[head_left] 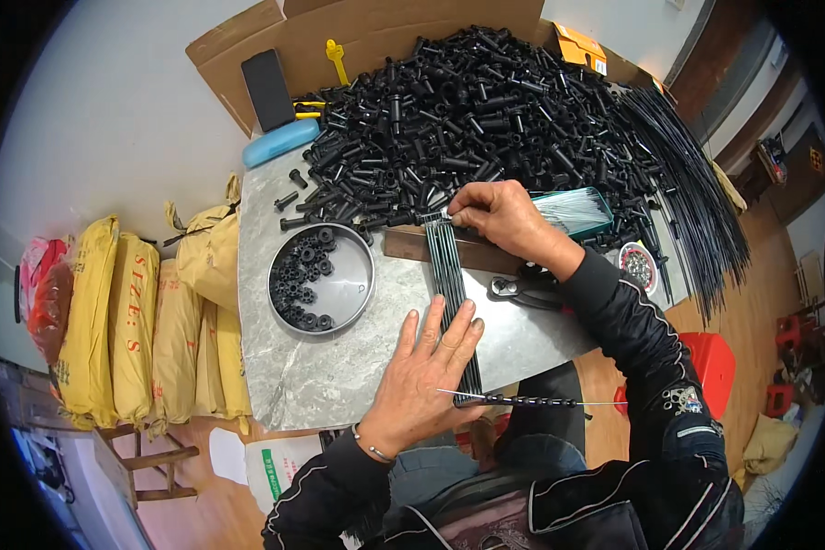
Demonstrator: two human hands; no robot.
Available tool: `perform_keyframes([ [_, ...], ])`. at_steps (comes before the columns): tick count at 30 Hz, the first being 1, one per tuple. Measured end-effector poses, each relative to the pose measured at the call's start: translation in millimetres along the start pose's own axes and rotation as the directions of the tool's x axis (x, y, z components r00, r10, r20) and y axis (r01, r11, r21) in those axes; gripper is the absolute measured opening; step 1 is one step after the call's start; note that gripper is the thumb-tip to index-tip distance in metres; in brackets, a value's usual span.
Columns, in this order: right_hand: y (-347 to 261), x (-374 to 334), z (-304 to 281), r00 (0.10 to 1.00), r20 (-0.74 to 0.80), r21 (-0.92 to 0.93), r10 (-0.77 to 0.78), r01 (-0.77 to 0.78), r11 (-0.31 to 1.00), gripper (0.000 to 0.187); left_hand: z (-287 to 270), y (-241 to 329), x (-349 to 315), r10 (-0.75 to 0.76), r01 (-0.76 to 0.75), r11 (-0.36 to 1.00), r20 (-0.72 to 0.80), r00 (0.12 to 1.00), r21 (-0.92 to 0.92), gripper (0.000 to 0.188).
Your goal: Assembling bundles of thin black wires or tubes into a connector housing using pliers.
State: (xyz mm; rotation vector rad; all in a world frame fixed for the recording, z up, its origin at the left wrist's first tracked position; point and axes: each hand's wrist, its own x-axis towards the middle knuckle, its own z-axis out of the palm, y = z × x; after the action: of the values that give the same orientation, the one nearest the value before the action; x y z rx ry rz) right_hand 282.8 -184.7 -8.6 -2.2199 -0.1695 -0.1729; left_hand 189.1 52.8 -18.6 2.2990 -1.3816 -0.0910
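My left hand lies with its fingers spread over a row of thin dark rods, pressing them side by side near the table's front edge. Past its thumb, a thin metal needle strung with black beads sticks out to the right; how it is held cannot be made out. My right hand is closed in a pinch at the far ends of the rods. What is between its fingertips is too small to name. Under those far ends runs a brown bar. Black-handled pliers lie by the right wrist.
A round metal tray of black rings stands left. Behind is a large heap of black plastic bolt-shaped parts, with long black rods at the right. A teal box holds thin white sticks. Yellow sacks stand left of the table.
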Motion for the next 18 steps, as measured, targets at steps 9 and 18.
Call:
perform_keyframes([
  [9,12,11,-4,0.994,0.105,0.081,-0.016,0.008,0.997,0.015,1,0,-2,0.004,-0.004,1.0,-0.003,1.0,0.006,0.094],
  [18,-5,-5,7,0.998,-0.053,-0.052,-0.025,0.023,0.998,0.022,3,-2,-3,0.009,-0.009,1.0,-0.009,1.0,-0.008,0.094],
])
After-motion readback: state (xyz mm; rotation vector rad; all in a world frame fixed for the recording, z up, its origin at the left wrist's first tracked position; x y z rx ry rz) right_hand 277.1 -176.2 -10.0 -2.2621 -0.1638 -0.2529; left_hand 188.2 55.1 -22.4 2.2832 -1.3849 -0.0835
